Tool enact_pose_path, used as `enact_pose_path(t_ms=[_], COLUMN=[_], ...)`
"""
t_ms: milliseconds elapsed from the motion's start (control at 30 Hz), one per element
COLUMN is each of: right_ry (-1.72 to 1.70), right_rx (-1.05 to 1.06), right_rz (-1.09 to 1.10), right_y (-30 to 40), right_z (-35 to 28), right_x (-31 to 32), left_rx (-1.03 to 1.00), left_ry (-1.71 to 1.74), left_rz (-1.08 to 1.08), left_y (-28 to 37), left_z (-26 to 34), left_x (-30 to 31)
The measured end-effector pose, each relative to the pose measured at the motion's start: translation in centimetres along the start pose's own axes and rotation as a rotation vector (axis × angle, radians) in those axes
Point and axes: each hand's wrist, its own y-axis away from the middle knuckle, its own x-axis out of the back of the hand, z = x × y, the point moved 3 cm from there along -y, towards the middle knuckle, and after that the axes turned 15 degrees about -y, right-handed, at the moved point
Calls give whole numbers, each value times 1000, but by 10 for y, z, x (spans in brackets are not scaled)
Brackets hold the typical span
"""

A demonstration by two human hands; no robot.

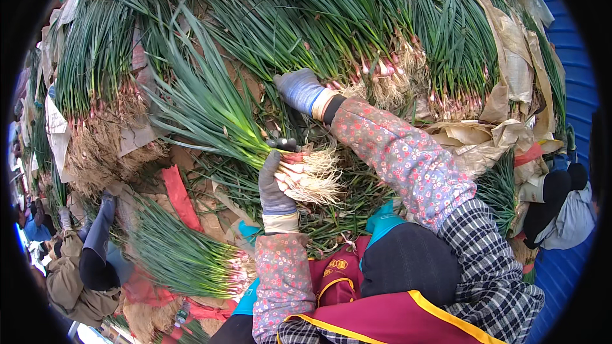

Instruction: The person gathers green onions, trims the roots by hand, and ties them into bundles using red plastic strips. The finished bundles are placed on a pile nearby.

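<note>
My left hand, in a grey glove, grips a bunch of green onions near its pale bulbs. The roots point right and the long leaves fan to the upper left. My right hand, in a blue-grey glove, lies at the lower stems of another row of green onions; its fingers are hidden from view, so I cannot tell if they hold any. Loose leaves and stalks lie below the held bunch.
More bundles of green onions lie at the left, the right and the lower left. Brown wrapping paper stands at the right, and a red strip lies left of my left hand. Other people sit at both sides.
</note>
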Motion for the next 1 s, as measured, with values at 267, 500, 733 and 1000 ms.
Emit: enact_pose_path(t_ms=[267,500,733,1000], right_ry=[56,15,-759,-1103], right_rx=[32,-68,-173,-243], right_rz=[-136,56,-79,-29], right_y=[15,25,61,58], right_z=[1,10,-5,-20], right_x=[11,18,25,-4], left_rx=[77,4,94,63], left_ry=[86,39,80,75], left_rz=[-29,87,100,151], left_y=[-14,-7,-13,-4], left_z=[-10,-10,-16,-28], left_x=[14,-4,-5,-3])
